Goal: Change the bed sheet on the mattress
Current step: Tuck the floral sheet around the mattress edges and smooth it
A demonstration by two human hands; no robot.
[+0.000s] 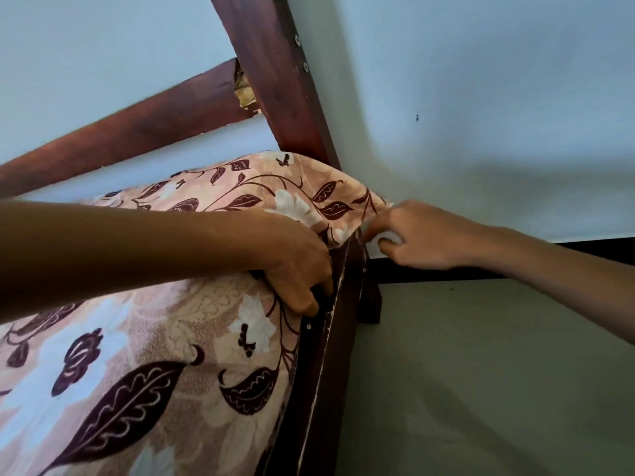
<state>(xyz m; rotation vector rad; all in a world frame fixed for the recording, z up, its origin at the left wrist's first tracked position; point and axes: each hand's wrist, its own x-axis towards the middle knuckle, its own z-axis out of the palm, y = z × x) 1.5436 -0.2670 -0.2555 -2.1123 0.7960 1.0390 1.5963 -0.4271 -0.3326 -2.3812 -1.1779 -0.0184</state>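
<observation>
A peach bed sheet (192,338) with dark brown leaves and white flowers covers the mattress, from the lower left up to the bed's corner. My left hand (299,266) reaches across it, fingers curled down over the sheet's edge into the gap beside the dark wooden side rail (326,372). My right hand (422,235) comes in from the right and pinches the sheet's corner at the bedpost, knuckles toward me. The mattress itself is hidden under the sheet.
A dark wooden bedpost (278,80) rises at the corner, with a headboard rail (120,135) running left. Pale blue walls (481,97) stand close behind. A dark skirting strip (446,269) and a grey-green floor (498,372) lie to the right.
</observation>
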